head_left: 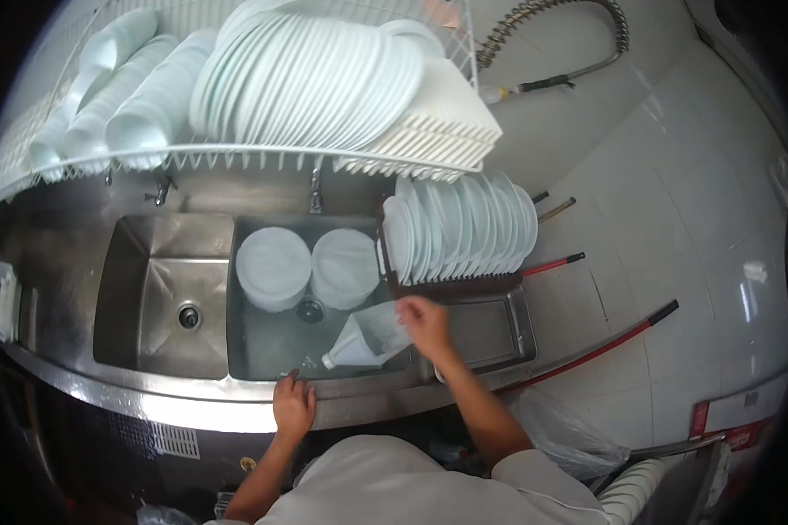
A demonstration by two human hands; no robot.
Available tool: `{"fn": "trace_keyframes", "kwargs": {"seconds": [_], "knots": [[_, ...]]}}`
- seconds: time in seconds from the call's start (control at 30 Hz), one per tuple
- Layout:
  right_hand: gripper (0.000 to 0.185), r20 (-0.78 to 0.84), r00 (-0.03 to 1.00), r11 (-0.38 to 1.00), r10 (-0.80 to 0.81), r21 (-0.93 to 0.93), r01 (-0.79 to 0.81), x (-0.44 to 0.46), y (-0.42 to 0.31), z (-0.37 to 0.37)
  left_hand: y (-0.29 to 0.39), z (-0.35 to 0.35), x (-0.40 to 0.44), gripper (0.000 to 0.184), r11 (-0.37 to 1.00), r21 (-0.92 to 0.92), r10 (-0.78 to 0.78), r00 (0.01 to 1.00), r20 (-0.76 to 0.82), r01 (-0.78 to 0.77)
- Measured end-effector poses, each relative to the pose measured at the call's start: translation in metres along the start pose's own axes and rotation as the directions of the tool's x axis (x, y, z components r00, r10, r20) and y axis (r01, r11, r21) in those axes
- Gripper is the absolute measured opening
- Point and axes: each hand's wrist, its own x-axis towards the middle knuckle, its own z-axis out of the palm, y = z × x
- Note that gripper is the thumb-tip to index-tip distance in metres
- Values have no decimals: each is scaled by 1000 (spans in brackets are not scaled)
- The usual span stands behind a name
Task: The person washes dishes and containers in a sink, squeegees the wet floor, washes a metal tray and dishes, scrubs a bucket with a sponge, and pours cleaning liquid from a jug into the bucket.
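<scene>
My right hand (425,324) is closed on the rim of a cut plastic jug (359,343), white and translucent, whose narrow neck points down and left. It hangs over the front right of the water-filled sink basin (271,346). Two stacks of round white plates, a left stack (274,267) and a right stack (345,267), stand in that basin behind the jug. My left hand (294,407) rests on the sink's front edge, fingers laid over it and holding nothing.
A second steel basin (162,297) lies to the left. Upright white plates (464,223) fill a brown rack at the right. Overhead, a wire shelf (236,153) bears plates and stacked bowls (153,118). Red-handled poles (604,343) lean at the right, below a spring hose (552,83).
</scene>
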Motion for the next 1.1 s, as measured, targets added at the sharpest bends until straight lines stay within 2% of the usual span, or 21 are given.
{"fn": "trace_keyframes", "kwargs": {"seconds": [0.13, 0.2, 0.27, 0.33, 0.4, 0.47, 0.57, 0.67, 0.77, 0.83, 0.9, 0.97, 1.03, 1.1], "knots": [[18, -189, 981, 962, -42, 258, 90, 78, -31, -82, 1, 8, 0, 26, 998, 58, -1, 1000, -26, 2], [20, -294, 956, 912, 8, 394, 113, 129, -53, -119, 4, 9, 1, 27, 997, 76, -2, 1000, -17, 4], [23, -372, 928, 877, -29, 436, 202, 186, -73, -149, 9, 10, 2, 27, 996, 94, -12, 1000, -16, 14], [32, -344, 938, 806, -41, 543, 234, 261, -67, -174, 11, 12, 3, 27, 995, 98, -20, 1000, -11, 21], [52, -277, 960, 742, 44, 652, 154, 332, -63, -186, 10, 14, 1, 26, 992, 122, -22, 1000, -7, 23], [71, -249, 948, 741, 200, 671, 20, 395, -59, -185, 15, 14, 1, 26, 991, 127, -32, 999, -6, 32], [76, -114, 951, 705, 286, 697, -129, 452, -66, -173, 17, 14, 2, 28, 987, 153, -52, 999, -2, 51], [76, -148, 928, 603, 342, 792, -96, 505, -60, -156, 25, 11, 5, 29, 987, 151, -53, 999, -7, 53], [69, -504, 846, 707, 174, 662, 249, 533, -62, -155, 22, 12, 5, 29, 984, 171, -47, 999, -10, 48], [63, -578, 801, 752, 157, 596, 282, 554, -70, -185, 21, 14, 4, 29, 985, 166, -49, 998, -25, 53], [64, -654, 756, 774, 36, 497, 393, 541, -89, -221, 20, 14, 3, 29, 986, 159, -47, 998, -34, 52], [64, -739, 671, 858, -62, 304, 413, 530, -93, -260, 22, 15, 4, 28, 985, 160, -58, 997, -43, 65], [61, -712, 682, 897, -167, 178, 404, 515, -85, -310, 24, 13, 5, 27, 991, 93, -95, 995, -32, 97], [55, -579, 793, 877, -188, 264, 400, 437, -98, -341, 22, 8, 8, 25, 987, -29, -157, 987, -12, 157]]}}
